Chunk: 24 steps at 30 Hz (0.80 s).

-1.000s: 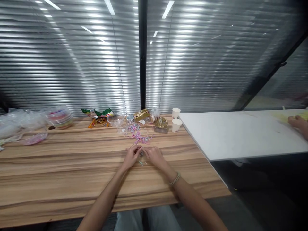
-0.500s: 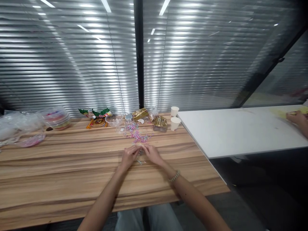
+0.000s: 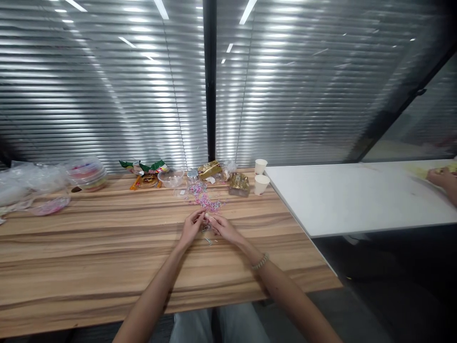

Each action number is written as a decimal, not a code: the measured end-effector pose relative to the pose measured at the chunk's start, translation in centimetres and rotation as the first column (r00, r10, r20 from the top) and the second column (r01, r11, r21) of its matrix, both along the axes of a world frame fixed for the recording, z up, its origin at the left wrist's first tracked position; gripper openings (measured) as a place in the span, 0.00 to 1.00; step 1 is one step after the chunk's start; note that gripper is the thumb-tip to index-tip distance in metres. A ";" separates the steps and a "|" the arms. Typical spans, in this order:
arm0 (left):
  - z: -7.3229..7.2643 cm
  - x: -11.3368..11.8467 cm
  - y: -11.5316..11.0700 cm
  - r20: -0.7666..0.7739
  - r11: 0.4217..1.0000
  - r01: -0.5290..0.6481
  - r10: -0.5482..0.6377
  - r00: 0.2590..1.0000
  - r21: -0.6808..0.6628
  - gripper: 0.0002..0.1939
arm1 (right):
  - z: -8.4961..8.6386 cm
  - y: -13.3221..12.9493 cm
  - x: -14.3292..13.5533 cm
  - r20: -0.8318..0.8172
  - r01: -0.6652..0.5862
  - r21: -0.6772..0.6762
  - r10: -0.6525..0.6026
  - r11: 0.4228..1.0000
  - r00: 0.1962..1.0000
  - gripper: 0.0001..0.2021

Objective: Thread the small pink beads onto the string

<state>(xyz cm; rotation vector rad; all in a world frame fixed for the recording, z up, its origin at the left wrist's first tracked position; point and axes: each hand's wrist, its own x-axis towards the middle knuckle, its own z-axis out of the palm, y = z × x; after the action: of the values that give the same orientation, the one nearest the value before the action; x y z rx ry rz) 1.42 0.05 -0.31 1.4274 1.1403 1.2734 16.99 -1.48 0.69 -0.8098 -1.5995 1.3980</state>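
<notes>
My left hand and my right hand meet above the wooden table, fingertips almost touching. Both are closed in a pinch around something too small to make out. A pile of small pink, white and pale blue beads lies just beyond my fingers. Below my fingertips are some small greyish pieces, partly covered by the hands. Nearer to me lies a thin, small metallic-looking piece. A beaded bracelet circles my right wrist.
Along the back stand a clear bowl, green snack packets, gold wrappers and paper cups. Stacked clear containers and plastic bags sit at left. A white table adjoins at right, with another person's hand.
My fingertips have shifted slightly, the left hand's fingers rising and parting a little from the right hand's. The view has moved slightly. The pile of beads looks much the same.
</notes>
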 end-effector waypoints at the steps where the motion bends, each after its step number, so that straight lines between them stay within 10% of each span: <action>1: 0.0 0.0 0.0 0.010 1.000 0.007 -0.007 1.000 -0.008 0.22 | -0.1 0.1 0.0 0.010 0.007 0.002 -0.007 1.000 1.000 0.21; 24: 0.0 0.3 0.1 -0.132 0.989 0.145 -0.148 0.980 -0.031 0.21 | 0.2 0.7 0.5 -0.078 0.223 -0.082 -0.229 0.971 0.970 0.15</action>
<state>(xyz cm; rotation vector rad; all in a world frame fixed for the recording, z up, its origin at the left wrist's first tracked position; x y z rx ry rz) 1.71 0.11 -0.29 1.5706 1.1112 1.0735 17.52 -0.81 0.91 -0.9304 -1.3503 1.3141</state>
